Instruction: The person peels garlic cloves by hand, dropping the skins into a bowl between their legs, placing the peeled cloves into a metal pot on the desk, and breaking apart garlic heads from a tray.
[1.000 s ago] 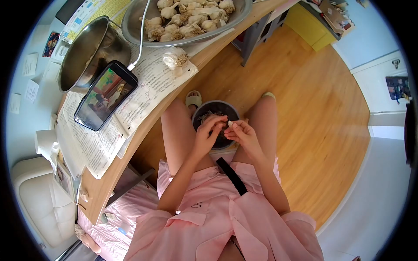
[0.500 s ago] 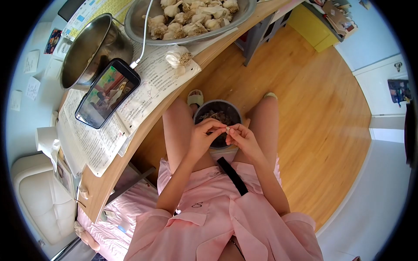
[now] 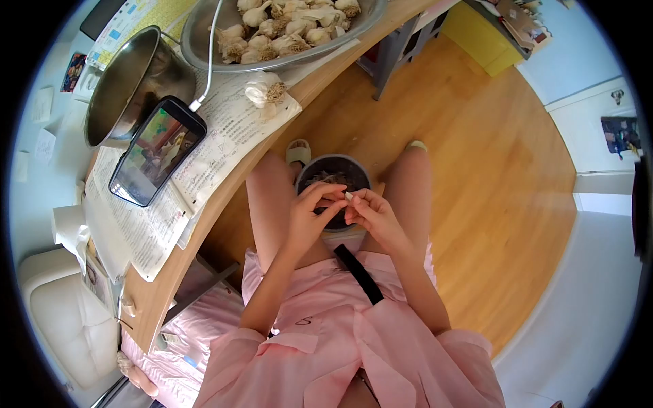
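Over the bin between my knees, my right hand (image 3: 374, 216) pinches a small pale garlic clove (image 3: 349, 196) between thumb and fingertips. My left hand (image 3: 311, 214) is right beside it, thumb and index finger drawn together against the clove's left side; whatever lies between those fingertips is too small to make out. Below both hands stands a round grey bin (image 3: 368, 178) with dry peelings in it. On the desk to the left, a whole garlic bulb (image 3: 264, 90) lies on printed sheets, near a wide metal basin (image 3: 292, 60) full of garlic bulbs.
A deep metal pot (image 3: 146, 85) stands on the desk (image 3: 160, 299). Against it leans a phone (image 3: 158, 151) with a white cable (image 3: 210, 68) running over the basin. A yellow box (image 3: 479, 41) sits on the wooden floor at the far side.
My fingers have parted slightly, and more of the clove shows at my right fingertips. The whole view has shifted a little, moving the desk things left.
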A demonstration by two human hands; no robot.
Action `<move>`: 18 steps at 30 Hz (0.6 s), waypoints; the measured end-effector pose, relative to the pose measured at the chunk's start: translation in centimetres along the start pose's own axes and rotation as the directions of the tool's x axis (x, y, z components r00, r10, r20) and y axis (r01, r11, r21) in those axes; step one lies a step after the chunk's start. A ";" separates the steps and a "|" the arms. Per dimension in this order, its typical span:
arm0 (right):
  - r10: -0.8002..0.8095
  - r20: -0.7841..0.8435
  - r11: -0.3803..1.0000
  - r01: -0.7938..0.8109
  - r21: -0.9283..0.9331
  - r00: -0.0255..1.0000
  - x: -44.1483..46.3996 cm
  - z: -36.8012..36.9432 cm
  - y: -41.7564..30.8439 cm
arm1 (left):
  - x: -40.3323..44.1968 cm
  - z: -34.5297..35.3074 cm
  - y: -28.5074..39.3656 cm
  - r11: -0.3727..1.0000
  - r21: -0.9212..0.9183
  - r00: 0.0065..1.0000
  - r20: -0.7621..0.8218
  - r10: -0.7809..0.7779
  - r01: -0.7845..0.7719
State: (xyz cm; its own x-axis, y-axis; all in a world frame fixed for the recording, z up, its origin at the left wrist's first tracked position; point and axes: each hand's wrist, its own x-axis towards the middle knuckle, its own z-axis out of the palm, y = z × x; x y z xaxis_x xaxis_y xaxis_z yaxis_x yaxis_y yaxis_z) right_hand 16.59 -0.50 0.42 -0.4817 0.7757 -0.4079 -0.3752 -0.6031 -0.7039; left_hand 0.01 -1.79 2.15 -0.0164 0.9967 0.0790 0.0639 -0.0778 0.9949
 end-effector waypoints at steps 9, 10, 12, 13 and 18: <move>-0.040 0.051 0.999 0.039 0.011 0.998 -1.1 1.4 -1.3 | -0.1 -0.6 1.8 0.987 0.076 0.989 0.034 0.142 -0.144; -0.042 0.050 0.999 0.042 0.013 0.998 -1.1 1.5 -1.3 | -0.2 -0.7 1.8 0.980 0.106 0.986 0.029 0.164 -0.166; -0.046 0.049 0.999 0.046 0.015 0.998 -1.2 1.7 -1.2 | -0.3 -0.9 1.8 0.963 0.158 0.976 0.032 0.214 -0.216; -0.047 0.051 0.999 0.046 0.019 0.998 -1.2 1.7 -1.2 | -0.3 -0.9 1.7 0.953 0.184 0.971 0.034 0.239 -0.241; -0.080 0.064 0.993 0.073 0.096 0.995 -1.1 1.8 -0.8 | -0.3 -0.7 3.1 0.945 0.246 0.976 0.058 0.208 -0.215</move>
State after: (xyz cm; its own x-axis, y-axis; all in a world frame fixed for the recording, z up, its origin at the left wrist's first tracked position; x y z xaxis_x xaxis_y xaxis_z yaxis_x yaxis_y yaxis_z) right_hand 15.98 -1.23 2.45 -0.5001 0.8077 -0.3123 -0.4836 -0.5596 -0.6730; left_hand -0.48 -2.37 5.24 0.0550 0.9584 0.2801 0.3091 -0.2831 0.9079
